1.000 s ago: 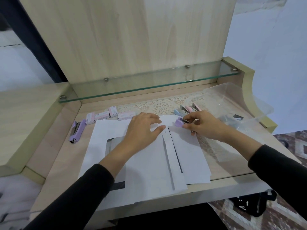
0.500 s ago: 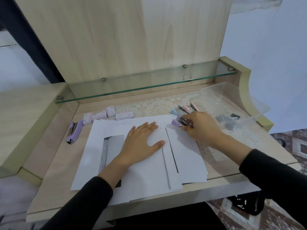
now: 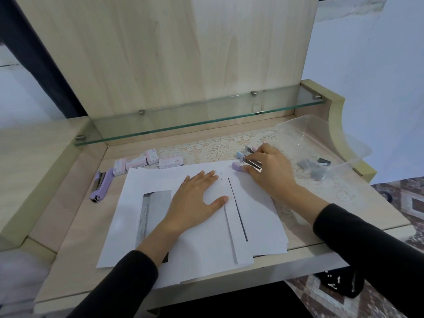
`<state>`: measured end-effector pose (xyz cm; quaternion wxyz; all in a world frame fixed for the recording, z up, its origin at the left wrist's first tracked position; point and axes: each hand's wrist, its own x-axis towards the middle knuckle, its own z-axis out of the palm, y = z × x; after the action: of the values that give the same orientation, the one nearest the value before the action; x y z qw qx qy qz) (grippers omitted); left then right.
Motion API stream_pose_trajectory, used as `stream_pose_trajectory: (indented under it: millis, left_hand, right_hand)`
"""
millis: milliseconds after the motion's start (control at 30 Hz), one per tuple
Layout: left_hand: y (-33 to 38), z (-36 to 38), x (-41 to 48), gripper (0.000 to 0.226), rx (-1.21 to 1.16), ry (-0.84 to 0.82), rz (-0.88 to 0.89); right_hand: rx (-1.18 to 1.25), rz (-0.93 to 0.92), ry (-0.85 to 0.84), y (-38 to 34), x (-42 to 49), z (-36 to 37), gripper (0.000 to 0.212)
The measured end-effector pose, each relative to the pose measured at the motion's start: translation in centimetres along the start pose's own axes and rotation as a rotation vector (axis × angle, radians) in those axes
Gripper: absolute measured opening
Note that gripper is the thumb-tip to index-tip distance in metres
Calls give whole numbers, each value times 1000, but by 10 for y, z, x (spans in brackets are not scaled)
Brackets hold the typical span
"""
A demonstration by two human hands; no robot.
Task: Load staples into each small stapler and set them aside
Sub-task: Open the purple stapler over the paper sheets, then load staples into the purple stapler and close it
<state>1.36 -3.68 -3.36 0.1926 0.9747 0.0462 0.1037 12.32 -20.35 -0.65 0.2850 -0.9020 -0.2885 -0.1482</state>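
Wooden desk [image 3: 75, 253] carries white sheets [image 3: 206, 253]. My left hand [image 3: 195, 203] lies flat on them, fingers straight. Right of centre, my right hand [image 3: 270, 173] grips the lilac stapler [image 3: 238, 166] at the sheets' far edge, below the glass shelf [image 3: 206, 121].

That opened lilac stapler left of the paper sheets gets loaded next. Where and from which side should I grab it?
Probably pinch the long lilac plastic body of the opened lilac stapler across its narrow sides, from above, with the left hand, which rests flat on the white paper sheets nearest it. It lies flat with the metal staple channel exposed alongside; keep fingers off that.
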Motion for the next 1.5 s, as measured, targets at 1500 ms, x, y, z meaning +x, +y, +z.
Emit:
stream_pose_trajectory:
  millis: [1500]
  left_hand:
    - [-136,-108,-35,23,163,446,-677]
  right_hand:
    - [115,-286,-257,-18,-33,27,30]
